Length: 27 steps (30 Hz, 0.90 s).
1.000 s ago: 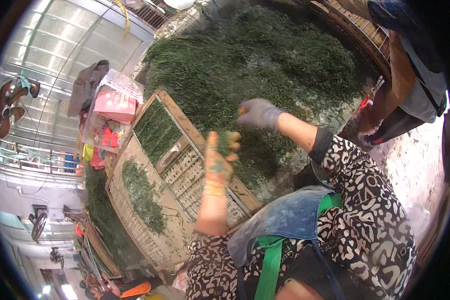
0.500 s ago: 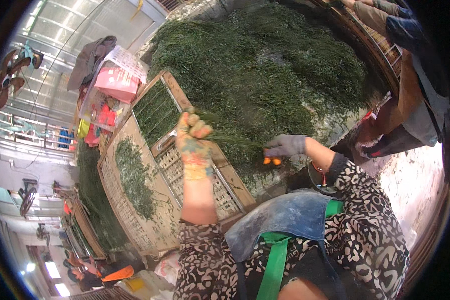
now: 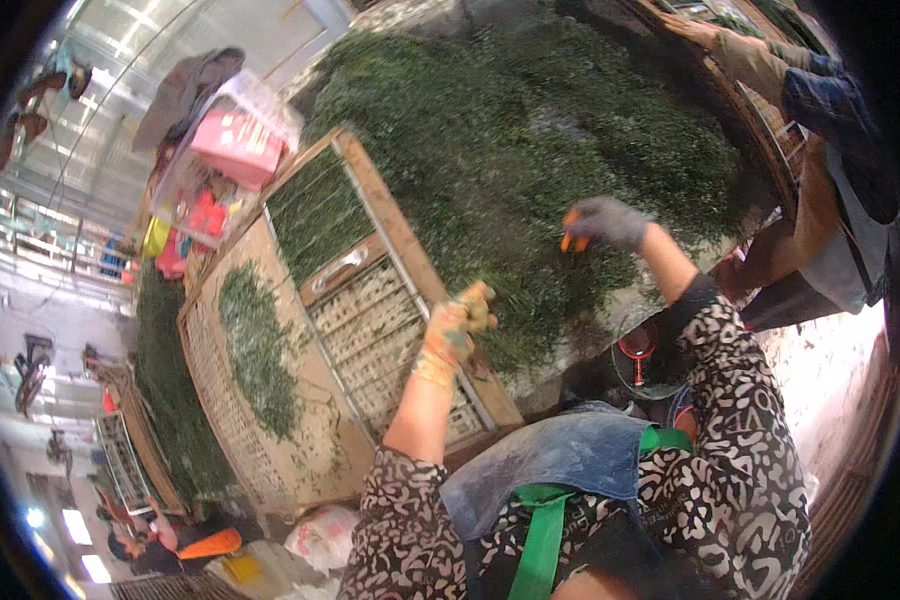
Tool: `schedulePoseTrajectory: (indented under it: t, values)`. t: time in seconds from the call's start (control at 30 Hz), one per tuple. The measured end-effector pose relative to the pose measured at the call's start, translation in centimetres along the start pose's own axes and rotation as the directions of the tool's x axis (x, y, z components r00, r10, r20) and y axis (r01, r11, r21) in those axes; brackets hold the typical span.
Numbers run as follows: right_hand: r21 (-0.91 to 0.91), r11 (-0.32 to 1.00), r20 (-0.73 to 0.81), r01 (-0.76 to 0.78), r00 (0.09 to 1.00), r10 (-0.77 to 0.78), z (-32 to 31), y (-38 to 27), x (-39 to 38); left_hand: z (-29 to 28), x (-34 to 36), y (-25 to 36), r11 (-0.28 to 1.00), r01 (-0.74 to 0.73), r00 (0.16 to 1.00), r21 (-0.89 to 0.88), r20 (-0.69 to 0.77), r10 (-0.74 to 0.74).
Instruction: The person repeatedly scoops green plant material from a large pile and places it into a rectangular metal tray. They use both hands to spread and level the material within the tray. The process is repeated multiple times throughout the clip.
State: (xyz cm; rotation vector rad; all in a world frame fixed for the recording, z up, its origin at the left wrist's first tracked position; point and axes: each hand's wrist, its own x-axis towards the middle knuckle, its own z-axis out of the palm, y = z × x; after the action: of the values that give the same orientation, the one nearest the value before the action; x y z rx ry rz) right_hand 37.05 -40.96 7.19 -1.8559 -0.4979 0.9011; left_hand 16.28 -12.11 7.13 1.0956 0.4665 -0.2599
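Beside the wooden sorting frame (image 3: 370, 290), the left hand (image 3: 455, 325) in its yellowed glove sits curled into a loose fist over the frame's right rail, just above the slatted section; whether the fingers pinch any leaves cannot be told from here. Half a second ago that hand was higher up the rail and nearer the green pile, so it has drawn back toward the body. The right hand (image 3: 605, 220), in a grey glove, has gone the other way: it was low, near the sleeve, and now reaches out over the heap of green leaves (image 3: 530, 130), fingers closed around a small orange tool (image 3: 573, 230) whose tip pokes out just below the knuckles. Judging by that swing, the right hand is going back to the pile for more material while the left waits at the frame. Leaves already lie spread in the frame's upper compartment and on the woven tray (image 3: 260, 350) to the left of the fingers. Beyond the right hand, another person's sleeve (image 3: 820, 90) leans over the heap.
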Motion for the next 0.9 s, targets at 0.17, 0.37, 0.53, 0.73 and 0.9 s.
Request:
schedulePoseTrajectory:
  t: [0.17,0.37,0.53,0.73,0.9]
  values:
    - [-0.245,0.959,-0.631,-0.146,0.774,-0.043,5.7,3.2,-1.0,-4.9,-1.6,2.0,0.948,0.038,0.997,-0.317,-0.050,-0.057]
    - [0.341,0.842,-0.181,0.417,0.908,-0.377,28.0,-1.2,1.2,-8.8,-7.6,-0.9,0.959,0.214,0.895,0.184,0.357,-0.268]
    - [0.914,0.399,-0.069,0.067,0.998,-0.009,29.4,-6.6,5.2,-15.8,-11.6,2.4,0.848,0.103,0.993,0.520,-0.004,-0.118]
    - [0.644,0.726,-0.319,0.241,0.947,-0.032,26.9,-9.9,14.4,-23.3,-8.6,10.1,0.968,-0.094,0.990,0.232,-0.078,0.115]
    - [0.001,0.994,-0.704,-0.106,0.706,0.075,26.4,-11.2,14.9,-27.4,-3.9,11.1,0.861,0.185,0.890,0.474,-0.453,0.058]
